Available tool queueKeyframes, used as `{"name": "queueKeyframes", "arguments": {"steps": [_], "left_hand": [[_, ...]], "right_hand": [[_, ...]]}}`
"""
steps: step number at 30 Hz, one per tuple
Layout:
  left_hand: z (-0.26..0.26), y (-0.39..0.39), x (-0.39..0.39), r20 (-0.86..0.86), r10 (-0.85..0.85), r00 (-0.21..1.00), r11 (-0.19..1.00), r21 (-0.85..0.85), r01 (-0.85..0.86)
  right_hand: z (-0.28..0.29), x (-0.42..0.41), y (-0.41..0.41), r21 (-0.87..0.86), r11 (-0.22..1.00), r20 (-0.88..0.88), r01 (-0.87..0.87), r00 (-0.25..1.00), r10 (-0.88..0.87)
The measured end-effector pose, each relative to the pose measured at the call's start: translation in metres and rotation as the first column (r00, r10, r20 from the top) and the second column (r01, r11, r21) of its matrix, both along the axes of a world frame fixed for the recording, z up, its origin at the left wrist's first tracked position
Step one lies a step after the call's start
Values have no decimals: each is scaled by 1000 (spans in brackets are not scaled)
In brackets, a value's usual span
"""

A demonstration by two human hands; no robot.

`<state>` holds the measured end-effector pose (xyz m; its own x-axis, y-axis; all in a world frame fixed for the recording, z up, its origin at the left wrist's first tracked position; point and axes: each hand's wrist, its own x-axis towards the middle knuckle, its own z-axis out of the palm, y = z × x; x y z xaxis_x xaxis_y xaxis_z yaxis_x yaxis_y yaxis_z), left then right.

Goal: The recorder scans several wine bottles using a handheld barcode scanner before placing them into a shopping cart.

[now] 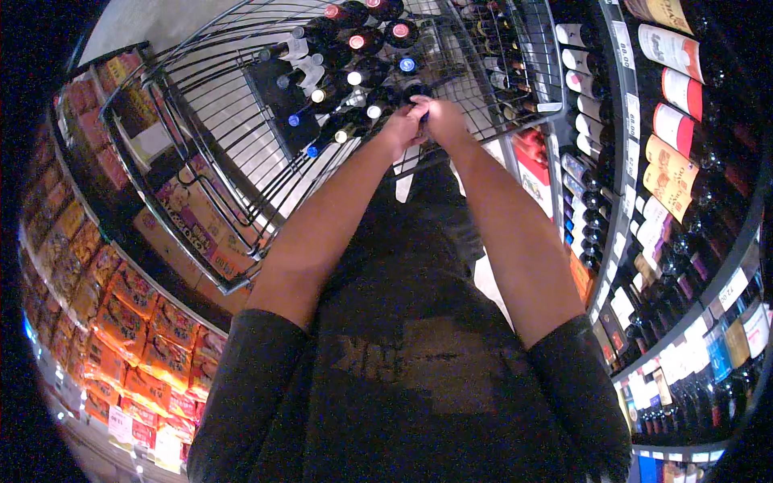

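Observation:
Both hands meet above the near end of a wire shopping cart (pixel 244 205). My left hand (pixel 403 128) and my right hand (pixel 445 121) touch, their fingers closed around a small dark blue thing (pixel 424 115) that looks like the capped top of a bottle. The fingers cover most of it. Just beyond them, dark glass bottles fill part of the cart, among them a blue-capped bottle (pixel 407 64), a red-capped bottle (pixel 357 41) and a white-capped bottle (pixel 374 111). Several more with pale, blue or dark tops stand to the left.
On the right, curved shelves hold rows of wine bottles (pixel 682 265) with price strips (pixel 631 127) and hanging cards (pixel 670 172). To the left are stacked orange packets (pixel 151 356) and a printed cardboard box (pixel 187 223) close beside the cart. A red box (pixel 531 157) stands near the right shelf.

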<state>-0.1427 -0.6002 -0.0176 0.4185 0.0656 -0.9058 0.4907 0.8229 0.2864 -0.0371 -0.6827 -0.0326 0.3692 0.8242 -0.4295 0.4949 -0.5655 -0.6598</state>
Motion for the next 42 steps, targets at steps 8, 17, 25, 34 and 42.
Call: {"name": "queueKeyframes", "arguments": {"steps": [8,17,25,34,42], "left_hand": [[-10,0,-11,84,23,996,999,-35,-20],[-1,9,-13,40,0,999,998,-68,3],[24,8,-20,41,-430,902,861,319,396],[68,-9,-126,-311,-825,472,53,788,613],[89,-9,-108,-444,-783,436,-1,701,713]], "right_hand": [[8,-4,7,-162,986,11,-36,999,39],[26,0,19,-317,939,-100,-131,990,104],[58,14,8,-231,972,-35,-45,999,38],[101,23,-55,-112,987,394,-117,906,152],[86,10,-62,-118,989,569,-87,810,139]]}}
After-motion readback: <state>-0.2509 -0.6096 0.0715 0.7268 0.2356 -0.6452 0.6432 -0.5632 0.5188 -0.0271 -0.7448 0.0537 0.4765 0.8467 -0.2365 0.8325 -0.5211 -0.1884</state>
